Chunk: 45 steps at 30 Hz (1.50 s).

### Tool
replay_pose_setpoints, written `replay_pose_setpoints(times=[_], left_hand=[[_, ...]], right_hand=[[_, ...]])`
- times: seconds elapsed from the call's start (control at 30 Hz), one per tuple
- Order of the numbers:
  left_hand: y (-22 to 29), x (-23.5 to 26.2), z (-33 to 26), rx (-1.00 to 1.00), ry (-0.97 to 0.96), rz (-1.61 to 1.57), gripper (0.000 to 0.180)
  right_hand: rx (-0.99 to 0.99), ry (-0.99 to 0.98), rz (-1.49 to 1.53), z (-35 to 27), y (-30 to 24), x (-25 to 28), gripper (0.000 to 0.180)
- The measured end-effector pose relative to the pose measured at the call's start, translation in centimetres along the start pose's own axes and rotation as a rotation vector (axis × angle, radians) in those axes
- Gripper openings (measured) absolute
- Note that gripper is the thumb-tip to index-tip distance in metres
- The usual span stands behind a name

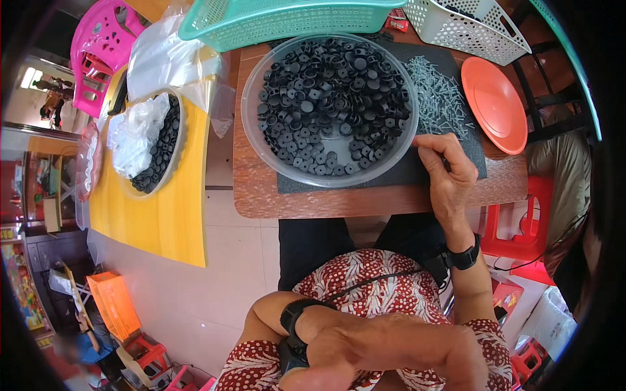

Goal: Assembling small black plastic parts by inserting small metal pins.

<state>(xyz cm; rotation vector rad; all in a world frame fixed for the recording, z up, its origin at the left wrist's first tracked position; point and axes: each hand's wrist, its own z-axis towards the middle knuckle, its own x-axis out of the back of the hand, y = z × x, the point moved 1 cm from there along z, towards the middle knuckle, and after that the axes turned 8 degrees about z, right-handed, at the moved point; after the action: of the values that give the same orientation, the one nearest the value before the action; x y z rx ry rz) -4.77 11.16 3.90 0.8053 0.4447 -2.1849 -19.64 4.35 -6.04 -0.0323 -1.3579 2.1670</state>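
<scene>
My right hand (450,169) rests at the table edge beside the right rim of a round clear plastic basin (251,130). Its thumb and index finger are drawn together; anything between them is too small to make out. Small black round caps (326,85), many with a hole, fill the basin. Silver screws (437,91) lie in a loose pile just beyond this hand, on a dark mat (479,153). Raised close to the camera and blurred, my left hand (385,342) has its thumb and fingers wide apart, tips partly cut off, with nothing visible held.
An orange-red lid (494,104) lies right of the screws. A green basket (287,29) and a white perforated basket (463,32) stand behind. On a yellow table (163,221) at left, another tub (175,163) holds black caps and plastic bags. A red stool (521,228) stands at right.
</scene>
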Motion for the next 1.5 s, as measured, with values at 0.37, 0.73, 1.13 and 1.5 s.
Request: replay_pose_setpoints(times=[0.37, 0.73, 1.13, 1.5], left_hand=[[10.7, 0.7, -1.5, 0.257, 0.472, 1.239, 0.066], [16.2, 7.2, 2.0, 0.575, 0.141, 2.687, 0.014], [16.9, 8.1, 1.8, 0.710, -0.048, 2.804, 0.014], [16.3, 8.9, 1.9, 0.715, 0.119, 2.762, 0.018]], right_hand=[[0.006, 0.016, 0.024, 0.0, -0.1, 0.2, 0.010], [-0.007, 0.033, 0.012, 0.1, -0.2, 0.2, 0.012], [0.023, 0.027, -0.003, 0.1, 0.2, 0.1, 0.011], [0.018, 0.020, 0.012, 0.2, 0.2, 0.1, 0.011]])
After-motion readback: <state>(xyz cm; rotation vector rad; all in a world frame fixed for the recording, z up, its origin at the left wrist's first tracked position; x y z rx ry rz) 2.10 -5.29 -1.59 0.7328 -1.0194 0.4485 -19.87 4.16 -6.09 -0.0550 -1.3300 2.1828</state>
